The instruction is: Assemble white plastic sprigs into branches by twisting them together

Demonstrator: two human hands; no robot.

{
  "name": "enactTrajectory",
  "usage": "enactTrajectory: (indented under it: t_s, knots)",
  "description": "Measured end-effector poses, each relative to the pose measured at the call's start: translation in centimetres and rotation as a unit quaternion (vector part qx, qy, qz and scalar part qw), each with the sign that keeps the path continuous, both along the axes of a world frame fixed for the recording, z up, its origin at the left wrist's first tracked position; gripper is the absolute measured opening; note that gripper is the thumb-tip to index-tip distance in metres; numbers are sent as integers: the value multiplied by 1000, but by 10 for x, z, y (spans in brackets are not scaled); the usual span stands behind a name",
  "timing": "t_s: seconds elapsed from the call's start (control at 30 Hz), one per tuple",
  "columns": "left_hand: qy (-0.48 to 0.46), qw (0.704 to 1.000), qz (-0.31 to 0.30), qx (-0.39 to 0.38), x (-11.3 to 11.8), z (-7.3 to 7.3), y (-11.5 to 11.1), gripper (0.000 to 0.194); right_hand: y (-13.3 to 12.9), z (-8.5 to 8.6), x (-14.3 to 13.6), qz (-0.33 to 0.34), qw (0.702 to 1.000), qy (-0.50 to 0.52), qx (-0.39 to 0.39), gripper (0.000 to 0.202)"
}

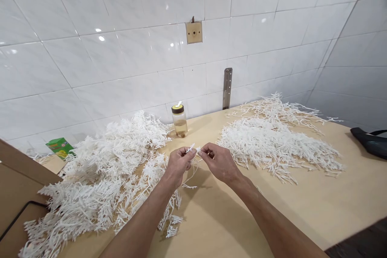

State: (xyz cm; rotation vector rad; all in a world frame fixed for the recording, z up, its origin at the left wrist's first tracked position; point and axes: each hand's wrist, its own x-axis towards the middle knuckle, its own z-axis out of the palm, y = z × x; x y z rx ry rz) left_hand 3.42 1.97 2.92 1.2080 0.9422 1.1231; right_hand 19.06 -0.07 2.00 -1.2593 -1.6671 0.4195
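A small white branched sprig is pinched between my two hands above the middle of the table. My left hand has thumb and fingers closed on one end, and a thin white stem hangs below it. With thumb and forefinger, my right hand grips the other end. To the left lies a large heap of bushy white sprigs, reaching close to my left forearm. On the right, beyond my right hand, a flatter pile of thin white twig-like pieces is spread out.
Behind my hands stands a clear bottle of yellowish liquid with a dark cap. A green box is behind the left heap. Brown cardboard borders the left side. A black object rests at the right edge. A metal bracket stands against the tiled wall.
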Motion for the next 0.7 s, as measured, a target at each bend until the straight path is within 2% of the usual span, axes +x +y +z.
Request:
enactTrajectory:
  t_s: [0.1,0.23,0.33,0.5,0.6,0.7]
  knots:
    - [15,1000,9,1,1,1,-2,42,1,2,4,10,998,22,-52,17]
    - [23,1000,11,11,4,3,-5,40,-1,8,10,10,988,110,-107,27]
    - [16,1000,1,12,4,4,-6,40,-2,11,10,34,983,125,-133,26]
    - [57,998,9,11,4,2,-6,41,-1,8,7,58,982,128,-127,25]
    - [84,996,12,18,5,1,-5,40,2,3,6,32,988,91,-122,25]
    - [100,995,16,13,6,-2,-4,41,3,0,5,-13,998,-4,-54,21]
